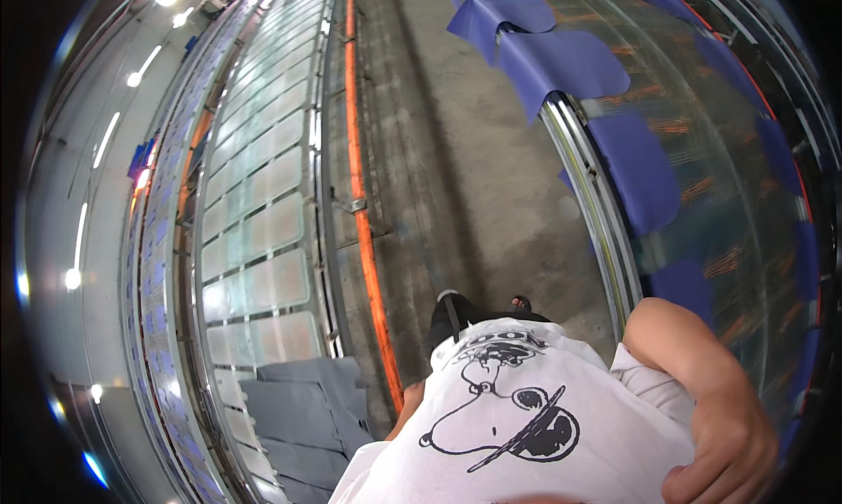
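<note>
At the lower right my right hand [732,451] is raised beside my white T-shirt [500,416], its elbow bent. Its fingers are curled in close to the shirt; what they hold, if anything, is hidden. Only a bit of my left arm [408,407] shows past the shirt's left side, and the left hand is out of sight. Several grey sheets [307,407] lie overlapping on the line of pale translucent panels [263,232] to my left. Along my right, purple sheets [636,166] hang over a metal rail [588,184].
A concrete aisle [456,153] runs ahead between the two lines. An orange pipe-like strip [360,188] follows the left line's edge. Behind the right rail lies a wide surface [710,206] with orange streaks. Ceiling lights [105,140] show at far left.
</note>
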The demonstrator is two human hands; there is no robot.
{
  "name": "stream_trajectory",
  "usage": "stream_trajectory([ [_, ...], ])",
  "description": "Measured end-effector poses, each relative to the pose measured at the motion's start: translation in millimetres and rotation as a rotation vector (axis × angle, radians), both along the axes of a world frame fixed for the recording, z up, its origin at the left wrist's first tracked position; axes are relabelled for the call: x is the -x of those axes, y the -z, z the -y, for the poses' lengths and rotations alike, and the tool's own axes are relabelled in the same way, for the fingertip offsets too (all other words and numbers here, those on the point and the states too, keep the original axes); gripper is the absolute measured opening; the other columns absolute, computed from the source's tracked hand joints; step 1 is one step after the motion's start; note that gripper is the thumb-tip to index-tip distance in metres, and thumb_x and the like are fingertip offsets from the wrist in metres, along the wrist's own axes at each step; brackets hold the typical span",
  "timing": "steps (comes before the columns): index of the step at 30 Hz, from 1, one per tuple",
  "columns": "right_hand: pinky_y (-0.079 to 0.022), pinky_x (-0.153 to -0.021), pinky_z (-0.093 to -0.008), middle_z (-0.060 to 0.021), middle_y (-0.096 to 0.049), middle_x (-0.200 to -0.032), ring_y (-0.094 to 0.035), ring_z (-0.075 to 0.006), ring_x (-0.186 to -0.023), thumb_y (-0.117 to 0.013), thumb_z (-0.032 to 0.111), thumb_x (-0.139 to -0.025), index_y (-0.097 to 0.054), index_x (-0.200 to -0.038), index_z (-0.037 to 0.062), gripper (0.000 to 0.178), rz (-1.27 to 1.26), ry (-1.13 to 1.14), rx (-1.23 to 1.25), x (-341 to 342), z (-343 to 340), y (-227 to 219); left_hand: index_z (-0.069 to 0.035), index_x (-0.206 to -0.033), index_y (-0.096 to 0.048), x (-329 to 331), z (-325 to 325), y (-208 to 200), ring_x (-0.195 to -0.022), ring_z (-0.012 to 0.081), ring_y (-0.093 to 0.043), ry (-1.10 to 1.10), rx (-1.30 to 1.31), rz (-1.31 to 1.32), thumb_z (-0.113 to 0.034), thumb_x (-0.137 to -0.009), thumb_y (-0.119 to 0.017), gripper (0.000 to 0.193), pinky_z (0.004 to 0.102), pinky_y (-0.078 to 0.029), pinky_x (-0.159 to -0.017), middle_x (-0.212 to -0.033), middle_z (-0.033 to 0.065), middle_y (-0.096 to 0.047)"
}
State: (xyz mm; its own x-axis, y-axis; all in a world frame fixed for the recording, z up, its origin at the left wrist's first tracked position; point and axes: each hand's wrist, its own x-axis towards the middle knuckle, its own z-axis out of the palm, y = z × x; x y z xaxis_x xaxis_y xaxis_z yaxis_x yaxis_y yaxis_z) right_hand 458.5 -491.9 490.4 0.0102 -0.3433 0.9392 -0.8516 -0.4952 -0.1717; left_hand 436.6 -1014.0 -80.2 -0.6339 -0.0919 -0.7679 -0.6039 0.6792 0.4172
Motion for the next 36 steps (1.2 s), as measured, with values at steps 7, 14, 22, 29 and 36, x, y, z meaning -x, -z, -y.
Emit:
stream_trajectory([
  [7,-0.042,-0.048,-0.0302,-0.0055,-0.060,-0.068,-0.053,-0.0153,-0.050,-0.061,0.006,-0.090,-0.069,-0.092,0.0035,0.009,0.552,0.343,0.374,147,-92,99,-0.007,-0.096,-0.067,187,-72,28,-0.066,0.0205,-0.067,0.217,0.047,0.252,-0.033,-0.103,-0.060,0.028,0.0369,-0.053,-0.056,-0.079,0.0091,-0.069],
  [14,-0.045,-0.055,-0.0247,0.0010,-0.059,-0.074,-0.056,-0.0099,-0.060,-0.064,0.028,-0.102,-0.066,-0.110,0.0052,0.024,1.830,1.198,1.086,285,-151,327,-0.008,-0.092,-0.061,620,-266,40,-0.051,0.0148,-0.057,0.089,-0.369,-0.021,-0.025,-0.104,-0.060,0.021,0.0296,-0.043,-0.042,-0.072,0.0028,-0.062],
  [22,-0.054,-0.064,-0.0272,-0.0036,-0.067,-0.091,-0.066,-0.0138,-0.072,-0.067,0.035,-0.100,-0.066,-0.107,0.0045,0.031,1.768,1.256,1.561,338,-200,444,-0.002,-0.119,-0.067,839,-622,-122,-0.082,0.0104,-0.065,0.611,-0.605,-0.336,-0.032,-0.104,-0.063,0.034,0.0247,-0.052,-0.070,-0.101,0.0032,-0.070],
  [29,-0.055,-0.062,-0.0274,-0.0057,-0.067,-0.099,-0.066,-0.0151,-0.075,-0.063,0.044,-0.101,-0.065,-0.113,0.0013,0.045,1.850,1.493,1.673,455,-325,468,0.000,-0.128,-0.067,839,-798,-148,-0.090,0.0105,-0.064,1.070,-0.607,-0.401,-0.032,-0.101,-0.068,0.042,0.0276,-0.053,-0.080,-0.105,0.0063,-0.071],
  [36,-0.055,-0.058,-0.0313,-0.0057,-0.062,-0.079,-0.065,-0.0161,-0.071,-0.064,0.048,-0.099,-0.067,-0.094,-0.0018,0.050,2.146,1.653,1.461,478,-358,480,0.001,-0.128,-0.065,852,-957,-139,-0.076,0.0164,-0.069,1.296,-0.594,-0.373,-0.038,-0.097,-0.069,0.051,0.0315,-0.055,-0.065,-0.095,0.0096,-0.073],
])
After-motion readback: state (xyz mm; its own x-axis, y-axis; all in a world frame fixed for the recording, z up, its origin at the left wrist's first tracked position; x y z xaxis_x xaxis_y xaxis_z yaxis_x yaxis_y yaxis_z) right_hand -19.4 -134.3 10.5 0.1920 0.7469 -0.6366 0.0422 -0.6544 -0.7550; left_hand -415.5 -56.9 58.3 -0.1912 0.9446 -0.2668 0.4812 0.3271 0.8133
